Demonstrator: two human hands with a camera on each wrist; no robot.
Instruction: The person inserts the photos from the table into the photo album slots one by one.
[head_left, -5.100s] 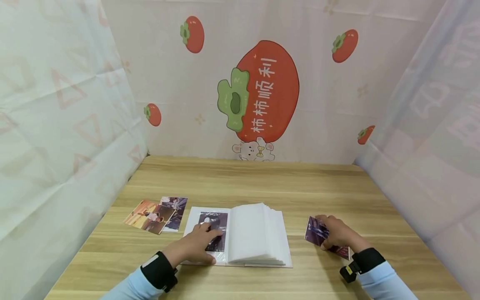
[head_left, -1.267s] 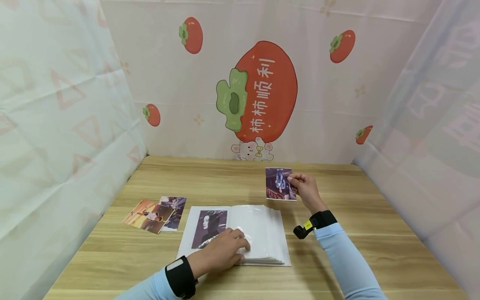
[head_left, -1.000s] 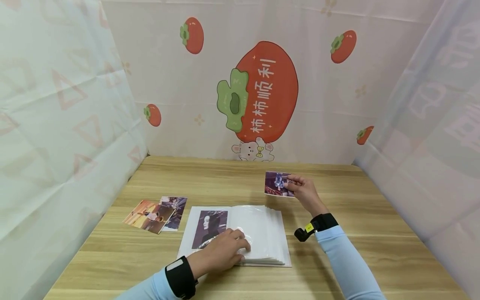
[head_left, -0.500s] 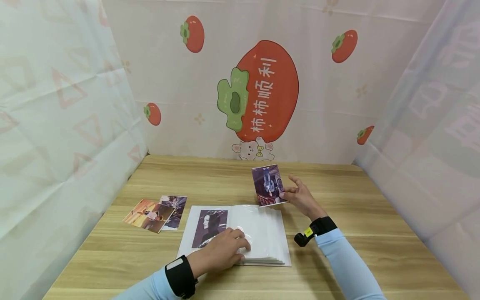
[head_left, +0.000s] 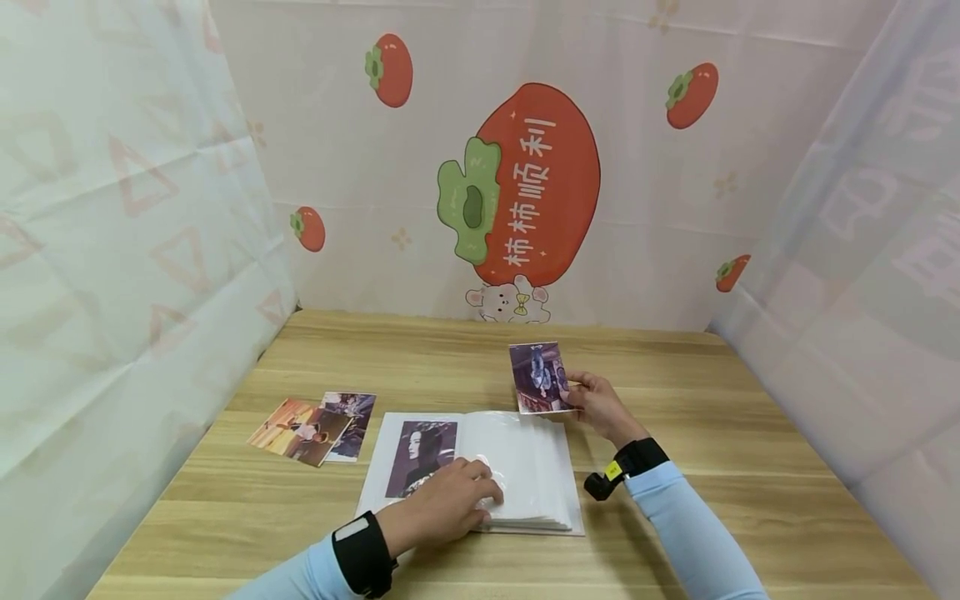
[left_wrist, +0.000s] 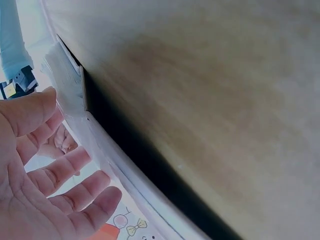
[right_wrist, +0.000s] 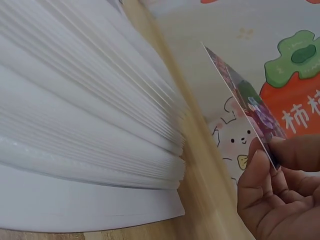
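Right hand [head_left: 600, 408] and left hand [head_left: 442, 500] are well apart, each doing its own job at the open album [head_left: 388, 437]. Thumb and fingers of the right hand pinch a dark photo [head_left: 538, 379] by its edge, holding it tilted in the air over the far edge of the album's right half; the right wrist view shows it apart from the pages. Left fingers lie relaxed across the near part of the album's fold, reaching onto the glossy white page [head_left: 513, 467] and gripping nothing that I can make out; how firmly they press, I cannot tell. A portrait photo [head_left: 423, 450] already sits on the album's left page, while an orange photo [head_left: 300, 432] and a purple photo [head_left: 358, 421] overlap on the table [head_left: 405, 354] left of the album. To my eye, the step in hand is bringing the pinched photo to the album's right page, with insertion not yet begun. That next move would seem to call for squaring the photo to the page and finding the sleeve's opening, whose edge I cannot make out, with the left hand steadying the film so that the card does not snag or bend.
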